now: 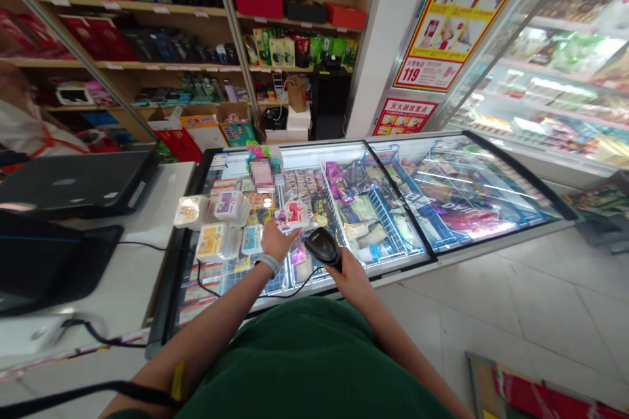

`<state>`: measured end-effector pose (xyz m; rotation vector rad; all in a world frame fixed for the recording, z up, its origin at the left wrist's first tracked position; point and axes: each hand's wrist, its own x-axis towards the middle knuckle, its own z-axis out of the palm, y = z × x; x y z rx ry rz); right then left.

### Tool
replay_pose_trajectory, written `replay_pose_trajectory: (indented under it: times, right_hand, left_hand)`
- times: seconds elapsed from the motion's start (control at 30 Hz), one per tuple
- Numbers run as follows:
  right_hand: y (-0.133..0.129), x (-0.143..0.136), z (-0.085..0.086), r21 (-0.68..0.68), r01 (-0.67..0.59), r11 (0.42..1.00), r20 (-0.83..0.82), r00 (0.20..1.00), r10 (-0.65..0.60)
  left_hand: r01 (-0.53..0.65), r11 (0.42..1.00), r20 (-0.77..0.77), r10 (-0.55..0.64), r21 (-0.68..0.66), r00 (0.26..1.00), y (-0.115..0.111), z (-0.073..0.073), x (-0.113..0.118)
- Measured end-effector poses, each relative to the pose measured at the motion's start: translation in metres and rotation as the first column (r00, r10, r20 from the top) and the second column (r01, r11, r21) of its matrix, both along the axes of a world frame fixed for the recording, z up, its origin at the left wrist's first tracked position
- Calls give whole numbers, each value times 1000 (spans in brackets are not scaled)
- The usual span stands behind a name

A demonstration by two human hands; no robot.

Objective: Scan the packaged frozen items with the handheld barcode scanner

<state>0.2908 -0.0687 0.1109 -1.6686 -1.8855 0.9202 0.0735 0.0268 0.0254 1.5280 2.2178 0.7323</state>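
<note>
My left hand (276, 243), with a light watch band at its wrist, grips a small clear plastic tub with a red-and-white label (295, 212) over the glass freezer top. A black barcode scanner (322, 246) is in my right hand (352, 275), its head pointing left toward that tub. The scanner's cable runs left across the glass. Left of my left hand stand more tubs: one with a blue label (252, 239), one with an orange label (212, 242), one with a purple label (228, 205), and one with a pale yellowish top (190, 212).
Beneath the tubs is a glass-topped chest freezer (432, 260) with packaged food in wire baskets. A counter (140, 245) with black equipment (73, 183) adjoins it at left. Stocked shelves (170, 10) stand behind. A person's sleeve (29, 121) shows at far left.
</note>
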Motion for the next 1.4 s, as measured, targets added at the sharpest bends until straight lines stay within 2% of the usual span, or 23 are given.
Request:
replay_pose_trajectory:
  times: [0.17,0.4,0.53,0.7,0.97,1.07,1.4]
  right_hand:
    - [-6,7,5,-12,80,997,-7,997,-80]
    - [-10,11,4,-17,112,994,31,993,-111]
    - [-9,10,3,-17,95,995,41,995,-94]
    - [-5,6,1,-22,78,997,47,996,-77]
    - [0,3,-5,0,50,999,52,997,-50]
    - [2,-2,-1,-9,21,1000,66,998,-20]
    - [0,-30,28,19,-185,983,18,983,185]
  left_hand:
    - [-59,998,28,60,-38,998,18,4,26]
    - [-56,997,14,57,-55,998,22,0,30]
    - [-27,1000,-13,26,-17,1000,17,-6,21]
    - [51,997,-55,-48,53,997,3,-9,-1]
    - [208,962,-120,-189,178,975,-35,12,-37]
    - [257,931,-170,-218,259,961,-48,17,-47]
    - [260,863,-271,-150,433,951,-71,23,-59]
